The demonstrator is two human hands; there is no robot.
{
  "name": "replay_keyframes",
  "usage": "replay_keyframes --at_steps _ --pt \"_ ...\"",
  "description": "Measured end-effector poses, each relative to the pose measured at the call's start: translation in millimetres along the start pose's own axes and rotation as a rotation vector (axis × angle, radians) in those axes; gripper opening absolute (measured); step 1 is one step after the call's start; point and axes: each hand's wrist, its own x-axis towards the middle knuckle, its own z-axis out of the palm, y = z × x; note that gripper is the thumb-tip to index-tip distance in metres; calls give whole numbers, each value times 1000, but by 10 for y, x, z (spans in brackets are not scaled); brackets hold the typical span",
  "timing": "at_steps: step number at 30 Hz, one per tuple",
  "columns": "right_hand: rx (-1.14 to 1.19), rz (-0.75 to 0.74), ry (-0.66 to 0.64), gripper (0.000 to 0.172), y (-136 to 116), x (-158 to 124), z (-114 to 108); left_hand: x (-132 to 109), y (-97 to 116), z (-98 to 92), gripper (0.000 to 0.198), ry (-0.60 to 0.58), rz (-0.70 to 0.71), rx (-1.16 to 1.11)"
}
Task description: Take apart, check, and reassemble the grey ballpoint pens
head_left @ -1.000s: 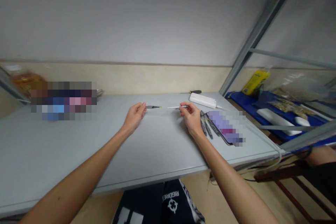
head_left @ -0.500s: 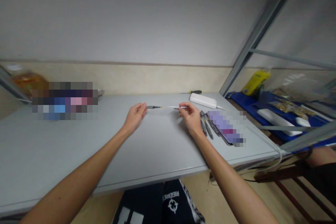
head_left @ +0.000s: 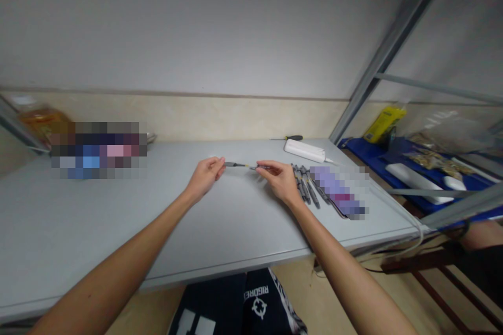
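Between thumb and fingers, my left hand (head_left: 205, 177) pinches the dark grey pen (head_left: 236, 164) by its left end, holding it level above the desk. My right hand (head_left: 282, 180) has its fingers closed around the right end, which they largely hide. The two ends now look in line, with a small yellow spot near the right fingertips; whether they are fully joined I cannot tell. Just right of my right hand lie several similar grey pens (head_left: 311, 191) side by side on the desk.
A phone-like purple object (head_left: 334, 188), blurred out, lies beyond the pens. Behind are a white power strip (head_left: 304, 151) with its cable and a screwdriver (head_left: 294, 137). Blurred items and an amber bottle (head_left: 47, 120) stand at the left. A metal frame (head_left: 377, 63) rises at the right.
My right hand has moved left, closing the gap between the thin silvery piece it held and the grey pen part in my left hand. The left hand has shifted slightly right.
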Motion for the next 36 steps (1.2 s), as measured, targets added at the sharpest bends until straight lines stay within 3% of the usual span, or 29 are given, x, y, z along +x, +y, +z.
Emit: replay_keyframes --at_steps 6,10,12,16,18,21,26,30,32,36 --pt "-15 8 8 31 4 8 -8 23 -77 -16 31 -70 -32 -176" --pt "-196 3 25 53 -48 -21 -22 17 -82 8 33 -75 -69 -244" --pt "-209 7 28 55 -59 -25 -23 23 -72 11 33 -50 -70 -267" --pt "-133 -84 50 33 -21 -8 -21 47 -57 -12 32 21 -76 -301" --pt "-103 -111 44 36 3 -2 -22 54 -55 -27 31 50 -79 -313" --pt "-137 -91 6 27 7 -5 -26 54 -57 -34 31 59 -92 -334" --pt "-221 -44 -1 47 -39 -19 -33 46 -64 -12 32 24 -107 -342" --pt "-133 -85 19 29 -24 -12 -27 51 -67 -9 31 24 -95 -330" --pt "-101 -103 -3 34 -1 -9 -21 54 -66 -18 31 30 -90 -323" --pt "-161 -105 -43 26 21 -9 -21 47 -62 -31 32 30 -101 -327"
